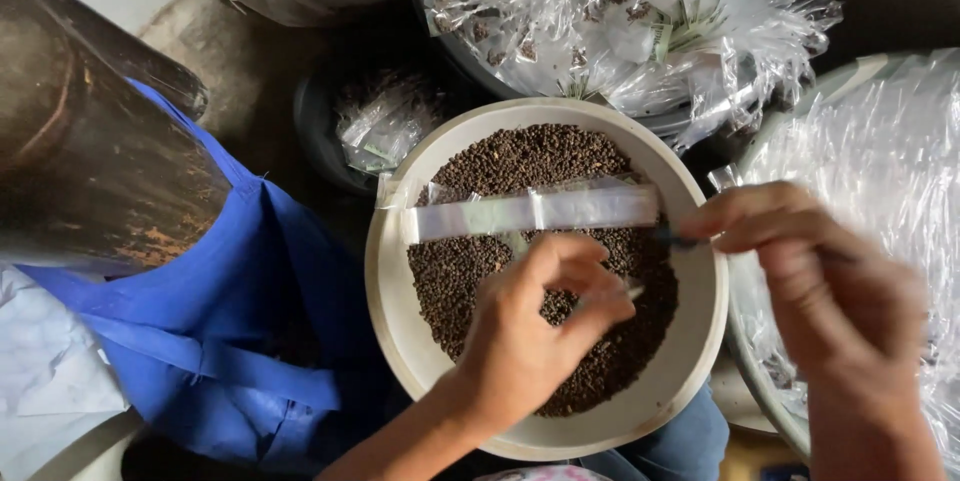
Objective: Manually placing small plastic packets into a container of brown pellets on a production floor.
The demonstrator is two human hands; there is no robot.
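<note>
Clear plastic sachet strip (530,211) lying crosswise at frame centre over cream bowl (390,281) of dark granules (520,156); left hand (530,336) just below, pinching something small; right hand (820,281) pinching strip's right end.

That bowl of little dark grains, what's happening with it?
A person holds both hands over a cream bowl filled with small dark grains. The left hand pinches something small over the grains, too blurred to identify. The right hand holds the end of a strip of small clear packets stretched across the bowl. Heaps of clear packets sit behind.
</note>
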